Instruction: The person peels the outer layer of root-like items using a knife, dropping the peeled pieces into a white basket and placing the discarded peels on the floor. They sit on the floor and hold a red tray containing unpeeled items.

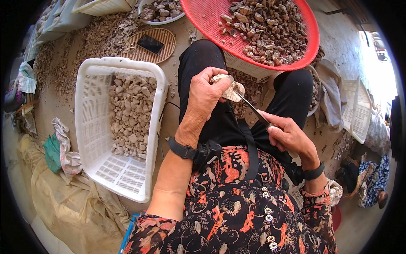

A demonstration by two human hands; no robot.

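Observation:
My left hand (207,90) is closed around a pale, lumpy piece (234,92), which looks like a dried root or fungus; I cannot tell which. In my right hand (287,133) is a knife (255,111) with a narrow dark blade, its tip touching a hollow in the piece. Both hands are above my lap. Beyond my knees a red plastic sieve-like tray (206,22) holds a heap of small brown and pale pieces (272,31). To my left a white plastic basket (81,127) holds many rounded, light-brown lumps (131,114).
A round woven tray (169,43) with a black phone (150,44) lies beyond the basket. Further off are a white basin (144,17) of lumps and scattered chips (60,63) on the floor. A white crate (356,108) and a grey sack (330,95) are at right.

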